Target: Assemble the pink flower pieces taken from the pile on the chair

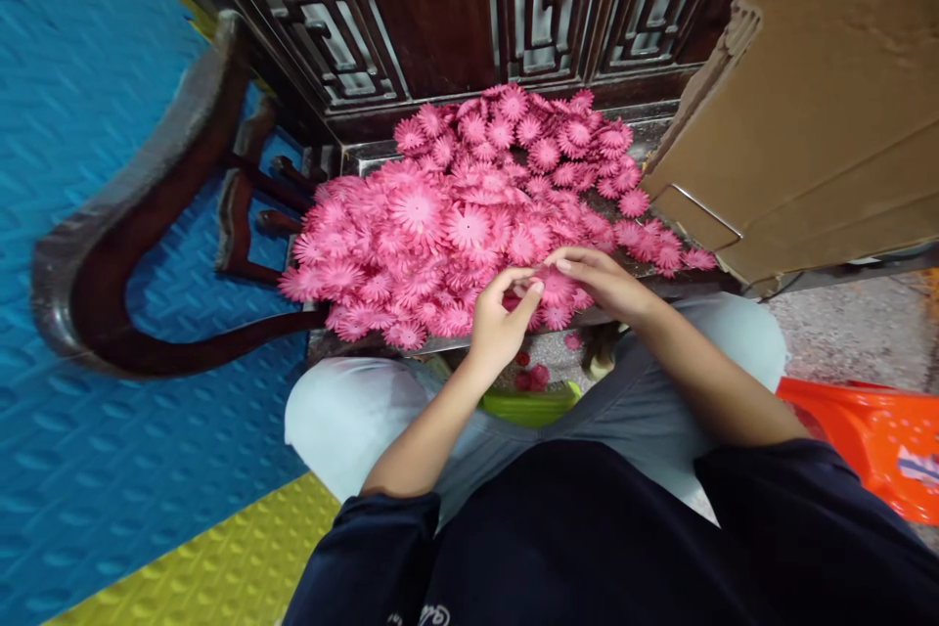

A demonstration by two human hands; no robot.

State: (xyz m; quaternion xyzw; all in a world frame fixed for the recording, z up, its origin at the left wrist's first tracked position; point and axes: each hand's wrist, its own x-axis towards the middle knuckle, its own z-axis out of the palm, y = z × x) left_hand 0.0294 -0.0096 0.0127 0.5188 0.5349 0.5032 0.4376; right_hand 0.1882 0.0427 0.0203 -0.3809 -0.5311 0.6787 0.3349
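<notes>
Probably light and limp, the pink flower (pixel 556 286) would crumple if squeezed, so its flat edges seem the safest place to pinch it. It sits at the near edge of the flower pile (pixel 469 215), between both hands. The left hand (pixel 499 318) has its fingers curled and its thumb and forefinger closed on the flower's left side; the right hand (pixel 603 282) pinches it from above with bent fingertips. A cardboard box (pixel 814 98) stands to the right, its inside hidden. An orange bag (pixel 872 445) lies by the right knee, contents unseen. A green tub (pixel 529 403) between the knees holds a few small red bits
</notes>
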